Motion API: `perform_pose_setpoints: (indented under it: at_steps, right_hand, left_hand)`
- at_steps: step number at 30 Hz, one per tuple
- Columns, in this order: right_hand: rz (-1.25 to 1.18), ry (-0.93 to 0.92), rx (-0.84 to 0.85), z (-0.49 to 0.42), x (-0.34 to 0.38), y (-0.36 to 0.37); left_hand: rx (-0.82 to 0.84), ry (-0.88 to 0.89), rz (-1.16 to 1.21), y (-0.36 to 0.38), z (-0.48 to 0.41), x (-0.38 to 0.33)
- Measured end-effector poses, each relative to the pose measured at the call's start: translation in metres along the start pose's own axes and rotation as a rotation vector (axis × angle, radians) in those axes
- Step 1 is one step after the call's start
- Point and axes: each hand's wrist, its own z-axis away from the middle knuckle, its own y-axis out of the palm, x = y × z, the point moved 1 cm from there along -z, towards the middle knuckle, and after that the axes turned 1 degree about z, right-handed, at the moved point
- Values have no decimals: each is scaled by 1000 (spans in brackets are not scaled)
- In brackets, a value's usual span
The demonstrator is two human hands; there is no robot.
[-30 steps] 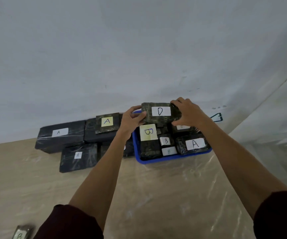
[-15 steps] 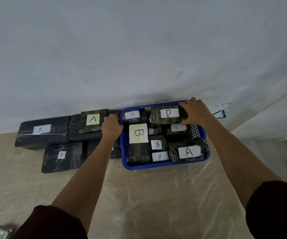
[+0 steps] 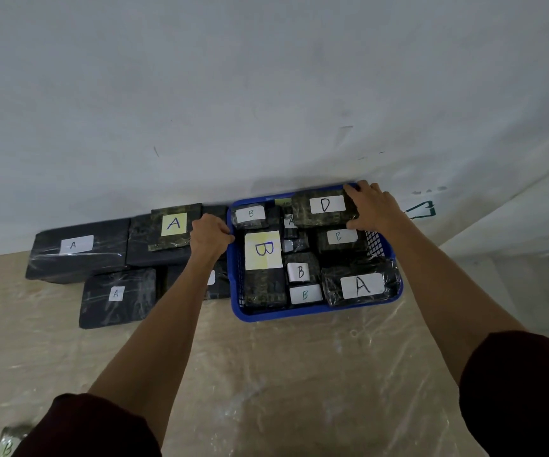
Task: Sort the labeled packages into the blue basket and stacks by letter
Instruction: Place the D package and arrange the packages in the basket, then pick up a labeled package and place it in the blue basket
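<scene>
The left forearm hides a stacked package's (image 3: 218, 282) label; a loose package (image 3: 9, 443) is cut off at lower left. The left hand (image 3: 208, 237) curls round the blue basket's (image 3: 316, 311) left rim. The right hand (image 3: 373, 209) grips the D package (image 3: 324, 209) at the basket's upper right.

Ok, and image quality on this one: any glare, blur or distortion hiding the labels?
Head view: dim, even light; glare streaks on the plastic sheet and the wrapped A package; wide-angle bending toward the edges; D label and big B label read sharply; the bottom-left package is soft.
</scene>
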Motion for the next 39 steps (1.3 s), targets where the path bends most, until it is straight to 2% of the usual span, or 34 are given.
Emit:
perform_pose_setpoints:
  at_steps: [11,16,21,29,39]
  right_hand:
    - [-42,27,35,4,1,4]
    - [-28,55,47,13,11,-2]
    - [-38,32,-20,30,47,-20]
    - [-159,-25,-90,78,164,-27]
    - [-401,-29,-178,160,398,12]
  left_hand:
    - [0,-20,42,-1,3,0]
    - [33,31,23,-5,8,0]
    - [79,97,54,-18,28,4]
    - [61,170,180,-75,71,68]
    - [60,204,120,-183,138,275]
